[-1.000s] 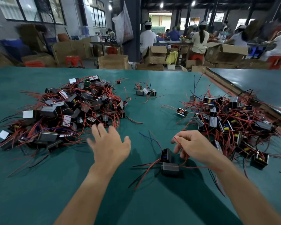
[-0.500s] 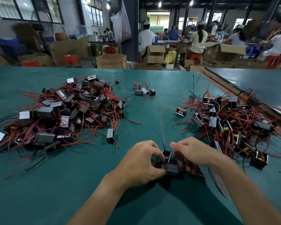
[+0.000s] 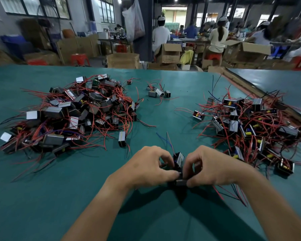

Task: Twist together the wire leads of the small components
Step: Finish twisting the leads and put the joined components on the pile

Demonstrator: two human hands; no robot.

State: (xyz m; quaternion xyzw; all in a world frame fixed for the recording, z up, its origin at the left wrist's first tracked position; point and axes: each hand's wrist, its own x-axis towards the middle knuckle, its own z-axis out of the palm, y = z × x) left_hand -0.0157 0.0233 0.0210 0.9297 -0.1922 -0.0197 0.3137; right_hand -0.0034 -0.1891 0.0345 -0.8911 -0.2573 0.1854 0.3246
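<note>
both hands meet over the green table (image 3: 42, 197), with the small components (image 3: 179, 160) caught between them. the left hand (image 3: 146, 164) has its fingers (image 3: 163, 156) curled in and its thumb (image 3: 172, 174) pressed to the dark blocks from the left; the right hand (image 3: 210, 167) mirrors it, fingers bent and thumb tip clamped on the lower block from the right. so both sets of fingers are closed on the components, not spread. whether the blocks rest on the table or are lifted off it cannot be told. a blue and a red wire lead (image 3: 165, 139) stick up just beyond the fingertips, crossing each other. more red leads (image 3: 221, 193) trail out under the right wrist. beyond the left fingers, a lone component (image 3: 122, 139) stands upright, apart from the big left pile (image 3: 73, 115) of tangled red-wired parts further out. beyond and outside the right fingers lies the right pile (image 3: 247, 126), its nearest wires close to the right wrist. far ahead of both hands sits a small cluster (image 3: 157, 93).
</note>
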